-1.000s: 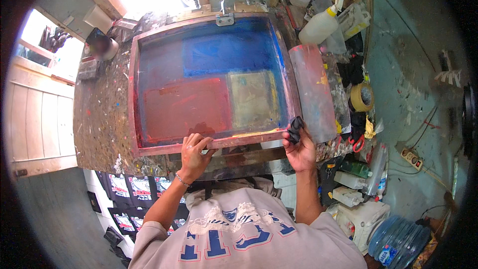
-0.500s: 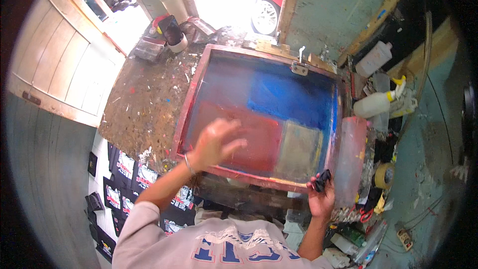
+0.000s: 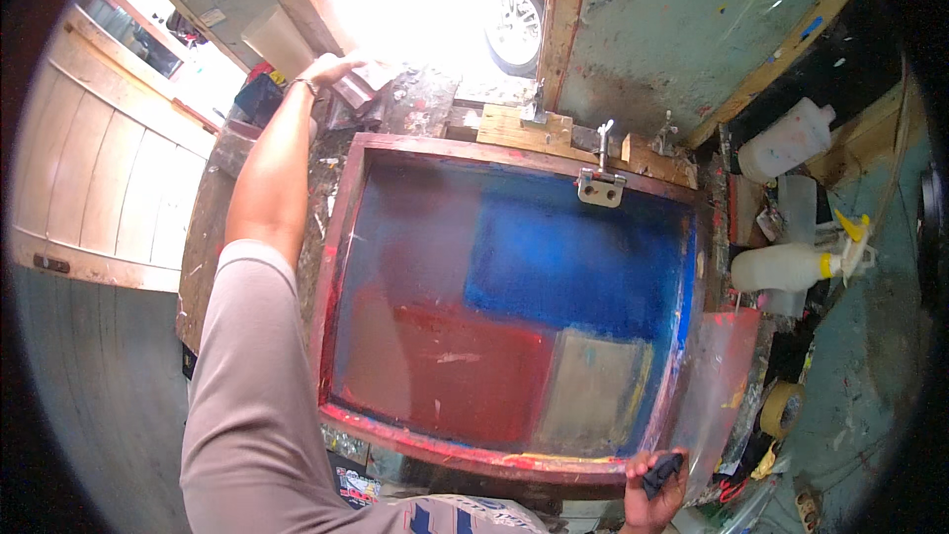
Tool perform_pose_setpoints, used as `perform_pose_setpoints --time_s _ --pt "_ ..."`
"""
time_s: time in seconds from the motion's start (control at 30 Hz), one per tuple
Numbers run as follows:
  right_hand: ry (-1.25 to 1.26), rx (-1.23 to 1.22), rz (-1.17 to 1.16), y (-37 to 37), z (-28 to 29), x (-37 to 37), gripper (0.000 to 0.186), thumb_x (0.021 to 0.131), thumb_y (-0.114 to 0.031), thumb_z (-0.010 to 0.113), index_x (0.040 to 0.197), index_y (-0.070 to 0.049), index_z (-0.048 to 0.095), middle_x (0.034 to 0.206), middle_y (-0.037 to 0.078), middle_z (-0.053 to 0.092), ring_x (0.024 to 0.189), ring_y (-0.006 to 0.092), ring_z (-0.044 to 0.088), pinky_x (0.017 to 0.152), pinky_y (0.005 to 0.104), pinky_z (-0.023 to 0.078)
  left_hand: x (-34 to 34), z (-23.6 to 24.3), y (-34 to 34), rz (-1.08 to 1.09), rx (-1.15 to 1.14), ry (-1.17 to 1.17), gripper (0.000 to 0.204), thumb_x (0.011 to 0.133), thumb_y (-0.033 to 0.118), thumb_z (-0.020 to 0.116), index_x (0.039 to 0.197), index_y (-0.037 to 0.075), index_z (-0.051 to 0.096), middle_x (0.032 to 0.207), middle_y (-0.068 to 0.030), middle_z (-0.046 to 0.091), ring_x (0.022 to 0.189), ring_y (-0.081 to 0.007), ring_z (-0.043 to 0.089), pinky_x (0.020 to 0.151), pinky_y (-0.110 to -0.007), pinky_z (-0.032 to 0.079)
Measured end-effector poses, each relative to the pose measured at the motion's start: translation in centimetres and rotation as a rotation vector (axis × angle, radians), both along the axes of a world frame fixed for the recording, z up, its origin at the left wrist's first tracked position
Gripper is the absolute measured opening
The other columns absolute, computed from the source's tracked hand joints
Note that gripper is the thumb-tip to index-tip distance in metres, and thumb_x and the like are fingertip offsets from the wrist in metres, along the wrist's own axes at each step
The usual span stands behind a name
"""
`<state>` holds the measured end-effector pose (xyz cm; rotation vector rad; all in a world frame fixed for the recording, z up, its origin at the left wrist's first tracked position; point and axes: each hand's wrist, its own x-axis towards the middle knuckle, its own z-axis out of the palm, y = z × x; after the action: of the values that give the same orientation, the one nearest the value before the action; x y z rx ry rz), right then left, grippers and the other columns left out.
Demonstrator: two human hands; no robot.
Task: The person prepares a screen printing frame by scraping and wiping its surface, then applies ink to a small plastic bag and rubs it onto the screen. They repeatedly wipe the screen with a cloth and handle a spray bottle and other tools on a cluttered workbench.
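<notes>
A large silk-screen frame with red-stained wooden edges lies on the worktable, its mesh marked with blue, red and grey-beige areas. My left arm stretches to the far left of the table. There my left hand is beside a pale cylindrical container and a small brownish-red packet; glare washes out its fingers, so their grip cannot be told. At the frame's near right corner, my right hand is closed around a crumpled black cloth.
A metal hinge clamp holds the frame's far edge beside wooden blocks. Along the right stand a spray bottle, a white plastic bottle and a tape roll. A wooden door borders the left side.
My left hand has moved from above the mesh to the table's far left. My right hand stays by the near right corner with the black cloth. The view has shifted closer over the frame.
</notes>
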<state>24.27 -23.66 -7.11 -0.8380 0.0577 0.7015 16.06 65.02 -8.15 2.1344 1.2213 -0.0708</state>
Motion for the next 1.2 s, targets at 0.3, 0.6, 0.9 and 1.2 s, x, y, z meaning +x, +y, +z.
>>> perform_pose_setpoints --time_s 0.3,0.6,0.9,1.2 --pt "-0.062 -0.150 0.106 3.2 1.2 1.4 0.027 0.101 -0.027 0.060 0.122 -0.012 0.066 0.104 0.015 0.066 0.091 0.0277 0.058 0.083 0.0439 0.047 3.5 4.9 -3.4 -0.049 0.149 0.222 0.043 0.077 0.029 0.088 0.106 0.000 0.073 0.087 -0.0051 0.067 0.074 -0.0158 0.061 0.066 -0.036 0.051" --pt "0.293 0.087 -0.163 5.3 0.0 1.6 0.030 0.104 -0.027 0.052 0.130 -0.013 0.061 0.101 0.024 0.067 0.088 0.0376 0.064 0.072 0.0512 0.056 -0.9 9.9 -8.1 0.036 0.007 -0.214 0.032 0.087 0.024 0.080 0.106 0.002 0.068 0.097 -0.0039 0.067 0.087 -0.0137 0.065 0.073 -0.033 0.055" --pt "0.065 0.241 0.307 12.5 2.8 -1.8 0.042 0.102 -0.012 0.059 0.143 -0.009 0.051 0.133 0.029 0.057 0.094 0.0327 0.066 0.074 0.0372 0.064 -22.1 16.6 -34.1 0.094 -0.255 -0.845 0.021 0.094 0.013 0.074 0.110 0.001 0.064 0.102 -0.0024 0.071 0.088 -0.0088 0.065 0.082 -0.026 0.054" --pt "0.160 0.161 0.944 16.8 4.4 -18.9 0.053 0.091 -0.014 0.071 0.138 0.000 0.050 0.129 0.031 0.060 0.098 0.0306 0.070 0.073 0.0372 0.064 -51.6 8.7 -61.9 0.867 0.007 -1.067 0.031 0.094 0.008 0.071 0.121 -0.001 0.059 0.113 -0.0070 0.069 0.103 -0.0135 0.066 0.092 -0.031 0.052"
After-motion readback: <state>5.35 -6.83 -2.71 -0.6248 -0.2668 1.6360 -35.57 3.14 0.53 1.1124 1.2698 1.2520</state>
